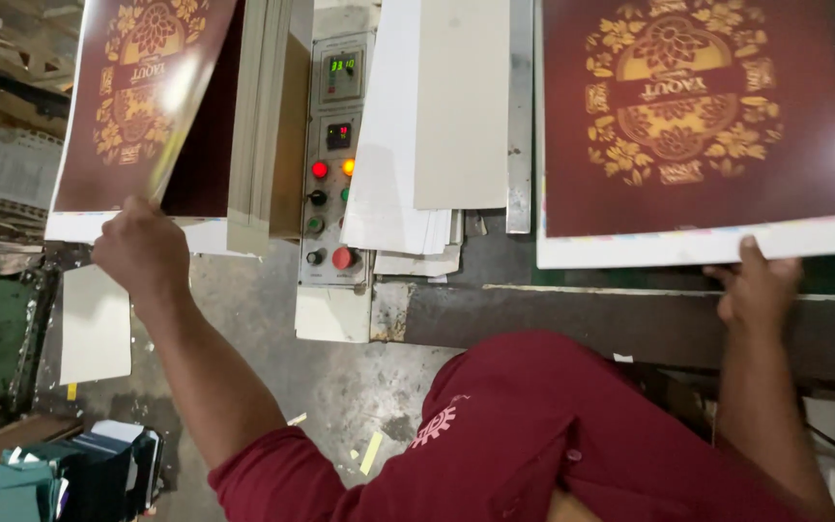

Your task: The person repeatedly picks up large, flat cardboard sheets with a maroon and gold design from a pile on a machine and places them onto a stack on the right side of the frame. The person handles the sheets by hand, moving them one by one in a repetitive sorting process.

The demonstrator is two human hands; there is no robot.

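Note:
My left hand (pixel 142 246) grips the near edge of a glossy maroon printed sheet (pixel 137 106) with a gold floral design, lifting it off a thick stack of sheets (pixel 258 126) at the upper left. My right hand (pixel 756 290) holds the near white margin of a second, matching maroon sheet (pixel 698 126) that lies flat on the dark machine table (pixel 630 324) at the upper right. Both arms reach out from maroon sleeves.
Between the two sheets stands a grey control panel (pixel 333 155) with small displays, coloured lamps and a red push button. White boards (pixel 427 126) lie beside it. Below is a stained concrete floor (pixel 273 319), with a white sheet and teal boxes (pixel 60 478) at the lower left.

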